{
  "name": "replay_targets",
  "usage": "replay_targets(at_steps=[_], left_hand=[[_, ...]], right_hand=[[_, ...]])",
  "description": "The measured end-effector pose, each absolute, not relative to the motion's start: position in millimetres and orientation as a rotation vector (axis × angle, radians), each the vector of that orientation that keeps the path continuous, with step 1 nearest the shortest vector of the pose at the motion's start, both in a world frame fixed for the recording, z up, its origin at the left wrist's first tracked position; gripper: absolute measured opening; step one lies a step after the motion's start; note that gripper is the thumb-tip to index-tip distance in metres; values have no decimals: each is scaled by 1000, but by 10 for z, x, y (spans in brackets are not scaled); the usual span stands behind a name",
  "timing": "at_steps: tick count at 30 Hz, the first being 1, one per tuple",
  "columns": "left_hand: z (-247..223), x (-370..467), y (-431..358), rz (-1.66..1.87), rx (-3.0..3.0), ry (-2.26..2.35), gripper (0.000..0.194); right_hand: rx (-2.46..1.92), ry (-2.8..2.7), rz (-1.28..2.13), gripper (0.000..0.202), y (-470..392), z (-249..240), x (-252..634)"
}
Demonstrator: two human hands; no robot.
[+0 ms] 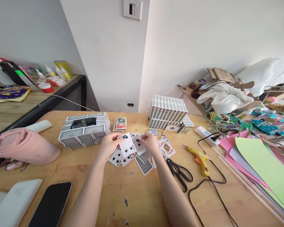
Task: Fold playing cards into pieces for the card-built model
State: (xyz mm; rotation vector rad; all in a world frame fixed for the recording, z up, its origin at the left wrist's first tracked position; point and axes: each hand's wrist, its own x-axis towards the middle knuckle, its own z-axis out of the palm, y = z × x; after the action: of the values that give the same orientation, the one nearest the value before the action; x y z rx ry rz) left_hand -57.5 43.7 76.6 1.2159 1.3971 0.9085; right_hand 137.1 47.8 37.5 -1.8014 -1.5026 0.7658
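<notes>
Over the middle of the table, my left hand (pixel 111 143) pinches a spade playing card (pixel 127 147), its face turned up toward me. My right hand (pixel 150 143) grips another playing card (pixel 139 145) by its upper right edge, close beside the first. Loose cards lie beneath and around both hands: a five of spades (pixel 115 158) at left, face-down grey-backed cards (pixel 144 165) below, and a face card (pixel 167 147) to the right. Behind my left hand stands a box covered in cards (pixel 85 130) with a rectangular opening on top.
Black scissors (pixel 180 173) and a yellow glue gun (pixel 201 159) with its cable lie at right, near a power strip (pixel 207 136) and coloured paper (pixel 265 170). Stacked card boxes (pixel 168 110) stand behind. At left are a pink roll (pixel 26 146) and a phone (pixel 50 205).
</notes>
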Motion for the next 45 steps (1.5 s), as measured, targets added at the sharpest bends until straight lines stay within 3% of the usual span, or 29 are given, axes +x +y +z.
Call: replay_targets(at_steps=[9, 14, 20, 23, 25, 27, 30, 33, 38, 45], left_hand=[[1039, -409, 294, 1148, 962, 1170, 28], [1110, -323, 238, 1240, 939, 1126, 29], [1116, -197, 174, 1199, 944, 1061, 27], [1148, -125, 117, 1196, 987, 1055, 27], [1162, -86, 92, 1217, 1033, 1057, 30], [1167, -69, 84, 1234, 1095, 1074, 35], [1165, -99, 97, 1210, 1200, 1160, 33], [1170, -149, 110, 1133, 1283, 1214, 25], [1186, -134, 106, 1239, 1071, 1211, 39], [1131, -169, 128, 1269, 915, 1230, 35]], right_hand=[[-1410, -1173, 871, 32, 227, 1088, 1754], [-1526, -1032, 426, 30, 79, 1278, 1900], [-1316, -1229, 1004, 27, 65, 1257, 1648], [-1270, -1095, 993, 25, 76, 1223, 1398], [-1231, -1038, 957, 45, 73, 1217, 1293], [-1233, -1051, 942, 53, 66, 1225, 1257], [-1277, -1171, 1000, 37, 61, 1244, 1281], [-1296, -1191, 990, 37, 73, 1246, 1307], [-1237, -1045, 1084, 22, 99, 1199, 1292], [-1129, -973, 1293, 36, 100, 1208, 1322]])
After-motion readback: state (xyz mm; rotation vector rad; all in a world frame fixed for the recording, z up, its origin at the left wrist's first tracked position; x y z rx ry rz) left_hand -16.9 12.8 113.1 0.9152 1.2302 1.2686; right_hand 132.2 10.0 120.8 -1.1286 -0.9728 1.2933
